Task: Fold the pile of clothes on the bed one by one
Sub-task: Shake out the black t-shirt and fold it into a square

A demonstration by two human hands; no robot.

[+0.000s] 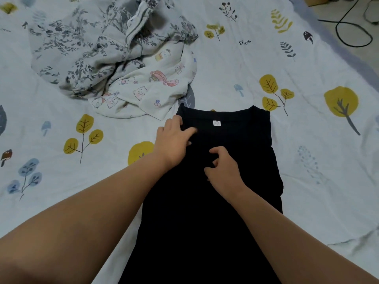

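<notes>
Clothes: one black shirt (225,160), two piled garments (114,58).

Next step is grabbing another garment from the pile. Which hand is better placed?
Left. The left hand lies at the black shirt's left shoulder, right beside the cartoon-print garment; the right hand sits mid-shirt, farther away.

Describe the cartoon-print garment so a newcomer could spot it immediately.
Start at the crumpled pile of clothes on the bed sheet, upper left. The cartoon-print garment forms its near edge, beside the black garment. Pink cartoon figures on white distinguish it from the grey floral garment.
</notes>
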